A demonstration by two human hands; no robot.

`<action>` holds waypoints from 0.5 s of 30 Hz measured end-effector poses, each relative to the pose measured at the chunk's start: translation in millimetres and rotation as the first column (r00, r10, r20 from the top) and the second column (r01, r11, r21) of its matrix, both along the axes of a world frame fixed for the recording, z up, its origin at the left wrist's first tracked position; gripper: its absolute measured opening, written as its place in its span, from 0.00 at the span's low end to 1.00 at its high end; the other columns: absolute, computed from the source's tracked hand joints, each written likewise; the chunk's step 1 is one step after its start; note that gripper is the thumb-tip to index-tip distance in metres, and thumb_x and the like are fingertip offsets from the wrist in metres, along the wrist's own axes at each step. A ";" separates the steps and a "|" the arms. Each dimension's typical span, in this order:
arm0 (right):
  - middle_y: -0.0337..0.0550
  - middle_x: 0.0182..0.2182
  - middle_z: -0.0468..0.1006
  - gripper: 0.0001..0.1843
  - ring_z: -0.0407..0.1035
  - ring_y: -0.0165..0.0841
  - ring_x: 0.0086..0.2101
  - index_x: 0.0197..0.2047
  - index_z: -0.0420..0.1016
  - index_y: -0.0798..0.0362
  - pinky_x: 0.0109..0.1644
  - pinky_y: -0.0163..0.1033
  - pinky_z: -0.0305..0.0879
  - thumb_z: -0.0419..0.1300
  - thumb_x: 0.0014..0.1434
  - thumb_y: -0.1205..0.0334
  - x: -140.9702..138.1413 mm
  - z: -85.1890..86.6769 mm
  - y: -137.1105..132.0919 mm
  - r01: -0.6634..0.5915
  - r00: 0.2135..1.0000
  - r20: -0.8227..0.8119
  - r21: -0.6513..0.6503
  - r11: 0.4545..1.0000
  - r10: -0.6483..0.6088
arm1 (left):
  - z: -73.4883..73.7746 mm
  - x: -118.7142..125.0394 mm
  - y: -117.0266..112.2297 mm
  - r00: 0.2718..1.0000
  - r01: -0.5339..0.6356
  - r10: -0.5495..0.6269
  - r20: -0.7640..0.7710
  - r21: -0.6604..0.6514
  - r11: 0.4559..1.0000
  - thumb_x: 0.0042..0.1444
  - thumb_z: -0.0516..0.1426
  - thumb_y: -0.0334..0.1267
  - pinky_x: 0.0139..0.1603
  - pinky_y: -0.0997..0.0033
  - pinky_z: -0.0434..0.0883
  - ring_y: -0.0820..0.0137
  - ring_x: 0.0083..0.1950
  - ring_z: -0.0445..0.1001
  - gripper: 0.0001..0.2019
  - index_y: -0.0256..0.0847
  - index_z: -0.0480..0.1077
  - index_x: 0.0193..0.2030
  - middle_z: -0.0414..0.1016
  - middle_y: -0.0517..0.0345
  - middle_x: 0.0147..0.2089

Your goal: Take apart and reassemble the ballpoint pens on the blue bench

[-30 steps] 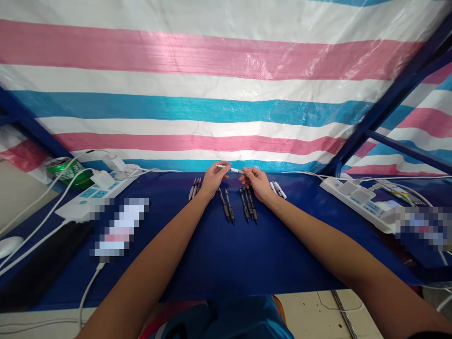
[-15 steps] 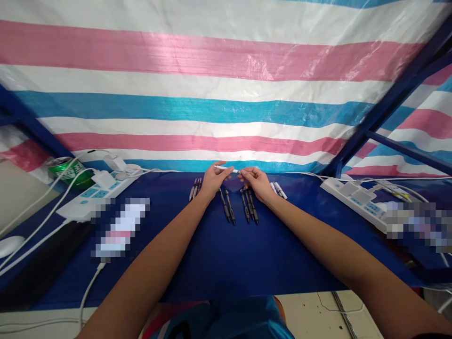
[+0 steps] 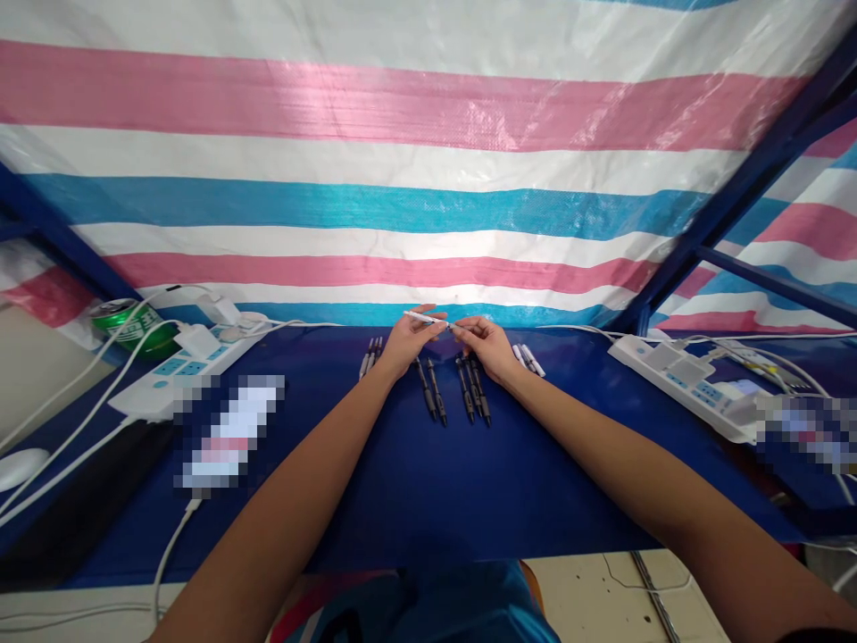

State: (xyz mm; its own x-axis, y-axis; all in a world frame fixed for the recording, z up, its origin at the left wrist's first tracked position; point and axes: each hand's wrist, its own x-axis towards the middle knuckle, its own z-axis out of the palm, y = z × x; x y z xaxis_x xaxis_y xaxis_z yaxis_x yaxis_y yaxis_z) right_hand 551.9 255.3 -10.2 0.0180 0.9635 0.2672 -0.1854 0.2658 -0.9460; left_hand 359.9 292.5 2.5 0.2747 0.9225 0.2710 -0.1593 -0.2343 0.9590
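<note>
My left hand (image 3: 407, 341) pinches a slim white pen (image 3: 424, 317) and holds it level above the blue table (image 3: 428, 482). My right hand (image 3: 486, 344) meets it from the right, its fingertips closed on the pen's right end. Below the hands lie several black pens (image 3: 455, 393) in a row. More pens (image 3: 370, 354) lie left of my left hand, and white pen parts (image 3: 528, 359) lie right of my right hand.
A white power strip (image 3: 180, 373) with cables and a green can (image 3: 127, 323) sit at the left. Another power strip (image 3: 689, 386) lies at the right. A striped tarp (image 3: 402, 179) hangs behind the table. Blue frame bars (image 3: 736, 192) run at the right.
The white pen has shifted slightly left and my hands have drawn closer together over it.
</note>
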 end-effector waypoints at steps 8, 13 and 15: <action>0.40 0.34 0.85 0.19 0.73 0.35 0.32 0.38 0.85 0.49 0.37 0.39 0.68 0.70 0.60 0.40 1.0 0.3 -2.6 -0.026 0.967 0.254 0.066 0.997 0.009 | -2.9 -0.5 3.3 0.999 -0.011 0.011 -0.030 0.005 1.000 0.58 0.68 0.53 0.49 0.62 0.77 0.61 0.46 0.82 0.24 0.38 0.79 0.54 0.84 0.47 0.50; 0.42 0.38 0.85 0.22 0.75 0.37 0.38 0.40 0.85 0.48 0.41 0.40 0.70 0.67 0.61 0.37 -1.9 4.7 -4.9 0.014 0.978 0.210 0.049 0.999 -0.024 | -0.2 -0.6 0.3 0.994 -0.038 0.043 -0.105 0.051 0.998 0.61 0.65 0.56 0.41 0.65 0.75 0.65 0.38 0.79 0.24 0.40 0.81 0.55 0.83 0.51 0.39; 0.41 0.35 0.83 0.23 0.75 0.37 0.36 0.43 0.83 0.48 0.37 0.40 0.70 0.69 0.59 0.37 -2.7 6.0 -5.3 0.012 0.994 0.113 0.026 1.000 -0.014 | 0.2 -0.9 -1.6 0.977 -0.024 0.044 -0.207 0.097 0.995 0.59 0.67 0.56 0.38 0.67 0.73 0.66 0.35 0.77 0.23 0.40 0.82 0.51 0.82 0.52 0.36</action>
